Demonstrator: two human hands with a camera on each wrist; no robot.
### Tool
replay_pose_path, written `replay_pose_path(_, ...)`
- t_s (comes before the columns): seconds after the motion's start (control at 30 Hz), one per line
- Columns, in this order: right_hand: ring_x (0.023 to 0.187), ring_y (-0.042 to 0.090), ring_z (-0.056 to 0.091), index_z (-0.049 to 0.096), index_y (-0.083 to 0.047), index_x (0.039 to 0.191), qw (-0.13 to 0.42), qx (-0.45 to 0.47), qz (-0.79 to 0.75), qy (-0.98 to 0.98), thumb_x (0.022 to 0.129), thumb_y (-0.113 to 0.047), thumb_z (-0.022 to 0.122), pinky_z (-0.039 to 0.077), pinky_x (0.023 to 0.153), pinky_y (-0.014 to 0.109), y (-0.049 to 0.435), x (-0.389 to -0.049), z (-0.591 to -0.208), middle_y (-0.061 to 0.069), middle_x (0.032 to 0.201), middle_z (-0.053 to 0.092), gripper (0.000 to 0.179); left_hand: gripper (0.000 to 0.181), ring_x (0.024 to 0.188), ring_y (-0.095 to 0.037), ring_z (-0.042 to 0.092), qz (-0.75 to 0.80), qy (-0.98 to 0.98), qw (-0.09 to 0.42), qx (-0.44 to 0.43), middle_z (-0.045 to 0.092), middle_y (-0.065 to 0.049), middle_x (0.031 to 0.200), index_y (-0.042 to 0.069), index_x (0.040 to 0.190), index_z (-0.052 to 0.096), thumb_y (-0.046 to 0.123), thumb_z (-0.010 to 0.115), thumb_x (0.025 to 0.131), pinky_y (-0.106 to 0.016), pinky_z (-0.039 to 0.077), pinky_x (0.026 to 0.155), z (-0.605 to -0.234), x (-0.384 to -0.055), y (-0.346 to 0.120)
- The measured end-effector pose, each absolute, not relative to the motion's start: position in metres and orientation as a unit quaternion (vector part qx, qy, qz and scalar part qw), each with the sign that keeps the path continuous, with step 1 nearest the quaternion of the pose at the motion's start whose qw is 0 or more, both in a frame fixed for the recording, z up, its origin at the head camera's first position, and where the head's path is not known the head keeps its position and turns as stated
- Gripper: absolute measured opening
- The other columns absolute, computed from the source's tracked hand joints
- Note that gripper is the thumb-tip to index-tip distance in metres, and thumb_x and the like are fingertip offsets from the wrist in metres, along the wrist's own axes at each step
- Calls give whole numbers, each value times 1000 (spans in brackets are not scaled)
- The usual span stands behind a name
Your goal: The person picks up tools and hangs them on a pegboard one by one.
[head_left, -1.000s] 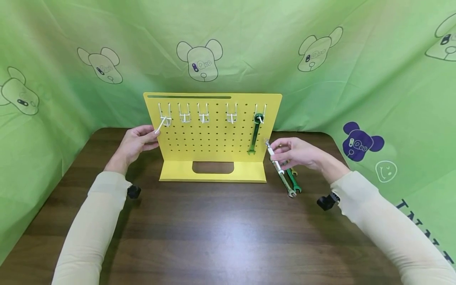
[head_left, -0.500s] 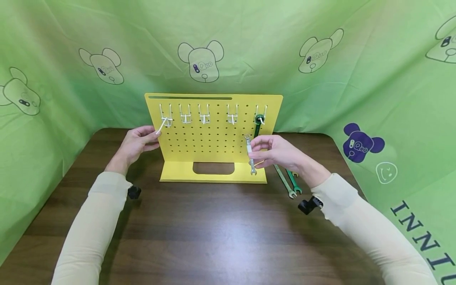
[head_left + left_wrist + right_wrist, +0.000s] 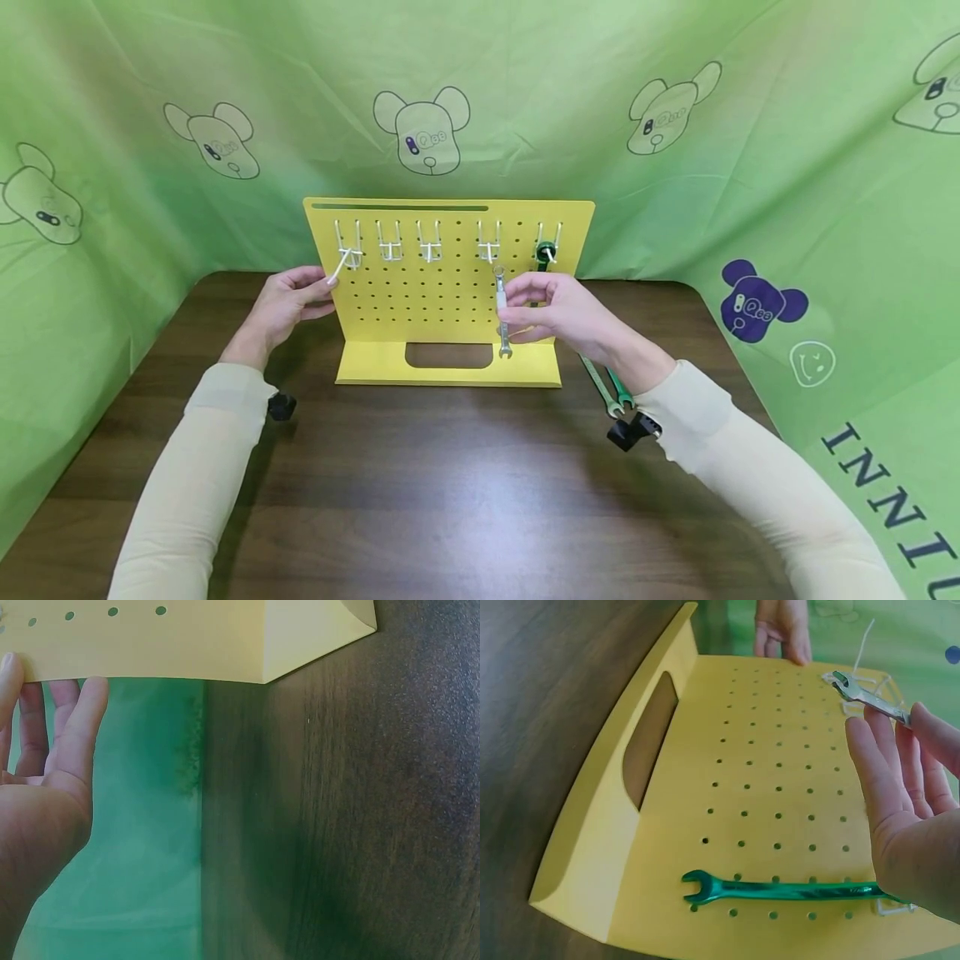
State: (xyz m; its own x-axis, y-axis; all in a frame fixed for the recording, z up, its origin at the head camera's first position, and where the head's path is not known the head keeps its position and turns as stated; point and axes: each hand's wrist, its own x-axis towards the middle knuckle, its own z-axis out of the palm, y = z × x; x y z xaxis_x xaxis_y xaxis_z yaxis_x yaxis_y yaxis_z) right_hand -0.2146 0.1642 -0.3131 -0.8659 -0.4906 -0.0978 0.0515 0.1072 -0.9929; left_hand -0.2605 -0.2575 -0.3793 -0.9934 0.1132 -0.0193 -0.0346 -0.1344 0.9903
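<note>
A yellow pegboard (image 3: 448,287) stands on the dark wooden table (image 3: 450,483), with a row of white wire hooks (image 3: 430,242) along its top. My left hand (image 3: 318,292) grips the board's left edge; the left wrist view shows its fingers (image 3: 82,712) reaching behind the pegboard (image 3: 225,637). My right hand (image 3: 517,308) pinches a small silver wrench (image 3: 501,312) upright in front of the board, its ring end just below the fourth hook (image 3: 488,246). A green wrench (image 3: 780,889) hangs from the rightmost hook, partly hidden by my right hand (image 3: 907,795).
Two more wrenches (image 3: 609,387), one green, lie on the table right of the board, near my right forearm. Green printed cloth (image 3: 787,208) walls in the table at the back and both sides. The board's base has an oval cutout (image 3: 448,354).
My right hand has carried the silver wrench up and to the left, from beside the board's right edge to in front of the fourth hook. The left hand has stayed put.
</note>
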Motion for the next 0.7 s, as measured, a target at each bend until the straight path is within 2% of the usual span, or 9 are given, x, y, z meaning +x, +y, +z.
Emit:
replay_pose_path(0.27, 83, 26, 73, 64, 1, 117, 203, -155, -658, 708, 90, -5, 78, 61, 87, 53, 157, -219, -309, 13, 100, 69, 31, 9, 88, -15, 71, 755, 653, 50, 33, 70, 0, 96, 13, 97, 75, 5, 72, 95, -34, 62, 84, -379, -261, -256)
replay_pose_path(0.7, 83, 22, 71, 64, -4, 114, 208, -126, -685, 686, 92, 0, 74, 60, 88, 54, 157, -228, -319, 9, 98, 70, 24, 11, 86, -15, 71, 763, 642, 54, 39, 70, -1, 95, 13, 97, 76, 4, 71, 95, -38, 61, 86, -381, -260, -257)
